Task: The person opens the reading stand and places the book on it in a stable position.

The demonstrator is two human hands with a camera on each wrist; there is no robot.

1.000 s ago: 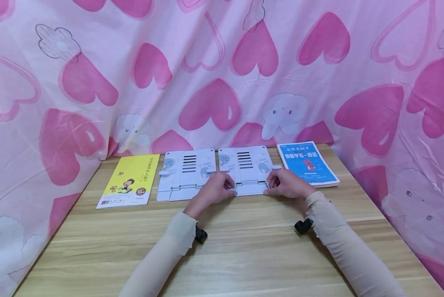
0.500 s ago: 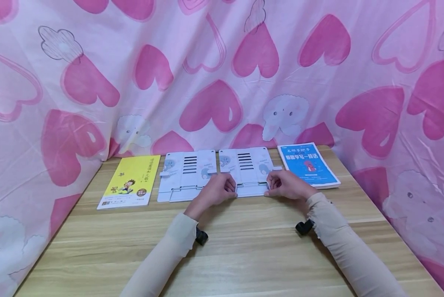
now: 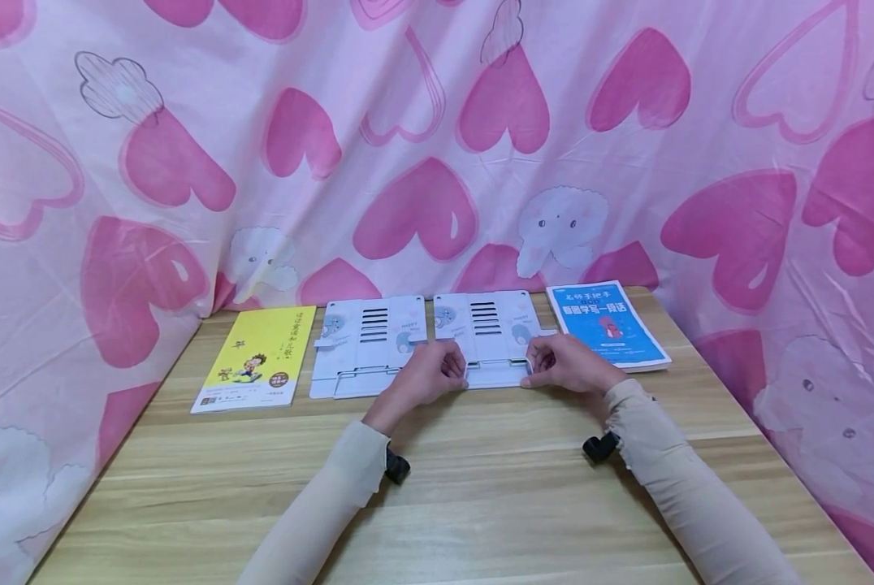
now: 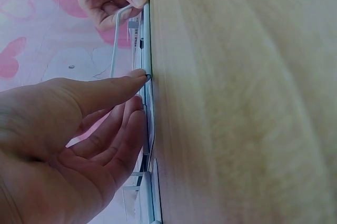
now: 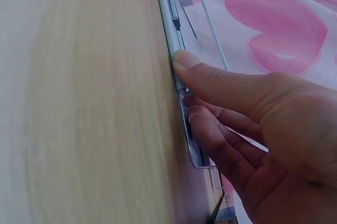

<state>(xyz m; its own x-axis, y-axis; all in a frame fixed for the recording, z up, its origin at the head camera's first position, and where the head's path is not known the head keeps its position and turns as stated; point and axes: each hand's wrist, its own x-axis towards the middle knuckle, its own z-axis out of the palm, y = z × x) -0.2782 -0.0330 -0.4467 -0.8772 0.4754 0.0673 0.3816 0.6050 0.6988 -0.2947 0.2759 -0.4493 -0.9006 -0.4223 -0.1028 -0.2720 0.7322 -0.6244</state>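
Note:
Two white folding book stands with grey-blue animal prints and black slots lie side by side at the back of the table. My left hand (image 3: pixel 431 374) is at the front left corner of the right book stand (image 3: pixel 488 348), thumb on its front ledge and fingers curled behind. At that ledge's other end, my right hand (image 3: pixel 572 366) pinches in the same way. Between the hands, the stand's wire frame (image 5: pixel 209 21) stands up from the ledge. The left book stand (image 3: pixel 371 353) lies flat, partly hidden by my left hand.
A yellow book (image 3: pixel 261 349) lies left of the stands, and a blue book (image 3: pixel 612 325) lies to their right. Behind the wooden table (image 3: pixel 473 479) hangs a pink heart-print curtain (image 3: pixel 415 207).
Both hands keep their places at the right book stand's front corners. The view has shifted very slightly; nothing else visibly moves.

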